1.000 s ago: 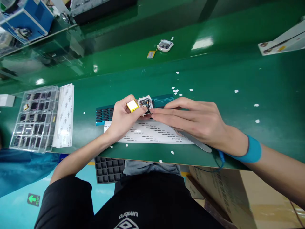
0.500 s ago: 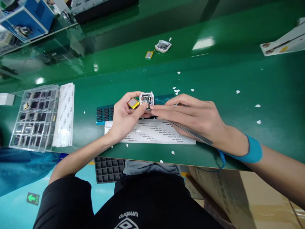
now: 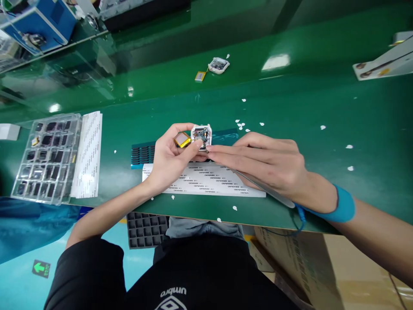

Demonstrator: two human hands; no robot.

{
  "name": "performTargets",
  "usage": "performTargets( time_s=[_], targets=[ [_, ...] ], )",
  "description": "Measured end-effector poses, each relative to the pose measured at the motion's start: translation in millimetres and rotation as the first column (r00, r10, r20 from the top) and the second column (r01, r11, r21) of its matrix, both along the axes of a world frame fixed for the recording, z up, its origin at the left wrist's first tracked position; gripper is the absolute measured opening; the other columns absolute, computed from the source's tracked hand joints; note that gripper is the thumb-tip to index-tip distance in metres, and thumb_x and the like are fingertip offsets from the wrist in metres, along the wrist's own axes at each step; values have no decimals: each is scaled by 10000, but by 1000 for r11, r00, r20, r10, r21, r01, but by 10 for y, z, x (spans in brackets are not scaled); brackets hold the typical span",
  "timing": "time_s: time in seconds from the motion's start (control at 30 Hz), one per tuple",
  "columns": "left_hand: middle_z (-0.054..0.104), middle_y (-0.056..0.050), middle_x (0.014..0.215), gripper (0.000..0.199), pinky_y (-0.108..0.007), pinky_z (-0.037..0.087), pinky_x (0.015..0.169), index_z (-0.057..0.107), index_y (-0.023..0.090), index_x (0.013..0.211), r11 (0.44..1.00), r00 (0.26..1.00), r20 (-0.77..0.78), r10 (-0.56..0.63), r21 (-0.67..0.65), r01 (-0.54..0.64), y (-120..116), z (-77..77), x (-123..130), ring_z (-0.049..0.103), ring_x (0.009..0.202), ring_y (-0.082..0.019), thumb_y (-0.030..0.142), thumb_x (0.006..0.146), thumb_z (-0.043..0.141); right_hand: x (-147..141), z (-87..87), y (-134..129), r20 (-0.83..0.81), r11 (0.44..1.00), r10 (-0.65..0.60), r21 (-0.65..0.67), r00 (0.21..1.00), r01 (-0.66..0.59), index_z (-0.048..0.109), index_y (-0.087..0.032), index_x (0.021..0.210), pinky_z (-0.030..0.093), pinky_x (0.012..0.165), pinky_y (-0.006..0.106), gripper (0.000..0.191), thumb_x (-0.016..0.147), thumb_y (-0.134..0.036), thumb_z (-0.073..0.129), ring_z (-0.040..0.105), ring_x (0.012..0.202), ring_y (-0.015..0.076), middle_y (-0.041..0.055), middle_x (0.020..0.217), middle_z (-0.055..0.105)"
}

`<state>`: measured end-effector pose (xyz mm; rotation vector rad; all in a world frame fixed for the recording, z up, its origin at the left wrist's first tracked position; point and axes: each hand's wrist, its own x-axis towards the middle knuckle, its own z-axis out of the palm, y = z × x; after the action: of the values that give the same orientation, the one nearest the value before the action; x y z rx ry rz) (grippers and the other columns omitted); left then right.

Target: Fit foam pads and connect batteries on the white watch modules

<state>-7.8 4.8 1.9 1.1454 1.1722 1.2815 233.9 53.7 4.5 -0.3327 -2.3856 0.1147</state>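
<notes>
My left hand (image 3: 172,157) grips a small white watch-like case (image 3: 201,134) with a circuit board exposed inside, thumb laid over its lower left. A yellow-edged battery cell (image 3: 182,140) rests against the same hand's fingers, left of the case. At the case's lower right corner are the fingertips of my right hand (image 3: 264,161), which is closed. Slim grey metal tweezers (image 3: 274,194) run under that palm toward the wrist; their tips are hidden. Below both hands lies a white printed adhesive sheet (image 3: 206,183), beside a strip of black parts (image 3: 142,155).
A clear compartment tray (image 3: 48,159) of dark parts stands at left, next to white printed strips (image 3: 87,155). Farther back lies another white case (image 3: 219,65) with its battery (image 3: 200,76). White tabs (image 3: 240,125) are scattered about. A blue wrist-strap cord (image 3: 301,215) trails from my right wrist.
The case and my left hand have shifted slightly right, and the case's inside shows more fully. My right hand has moved slightly right and down with the tweezers.
</notes>
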Motion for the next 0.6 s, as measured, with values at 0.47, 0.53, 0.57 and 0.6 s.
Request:
performTargets(
  time_s=[0.47,0.53,0.57,0.6],
  targets=[
    [723,51,856,273,-271,742,686,654,217,1186,1000,1000,-6,-2,-25,2,-8,-10,19,778,688,-128,204,952,794,-12,56,8,-14,1000,30,-8,999,-30,618,-216,1553,663,734,327,525,1067,-29,693,796,941,195,41,1340,818],
    [725,56,854,301,-289,755,719,643,216,1188,998,1000,25,6,-63,-4,6,-11,35,800,722,-140,185,939,810,8,35,9,7,999,48,-7,999,-48,503,-247,1692,673,745,349,667,1082,-35,668,804,947,209,39,1382,801],
    [725,60,846,325,-295,759,736,639,214,1188,997,999,46,6,-77,-3,13,-4,46,812,739,-149,171,926,826,21,16,5,22,999,51,-6,998,-51,425,-267,1753,680,761,364,734,1092,-40,650,807,958,217,38,1399,793],
    [726,62,839,350,-299,763,755,636,210,1191,996,998,68,2,-92,5,20,8,58,824,757,-157,153,914,843,35,-6,0,39,998,62,0,997,-62,370,-277,1787,689,794,379,768,1103,-58,641,811,989,226,41,1412,787]
  ],
)
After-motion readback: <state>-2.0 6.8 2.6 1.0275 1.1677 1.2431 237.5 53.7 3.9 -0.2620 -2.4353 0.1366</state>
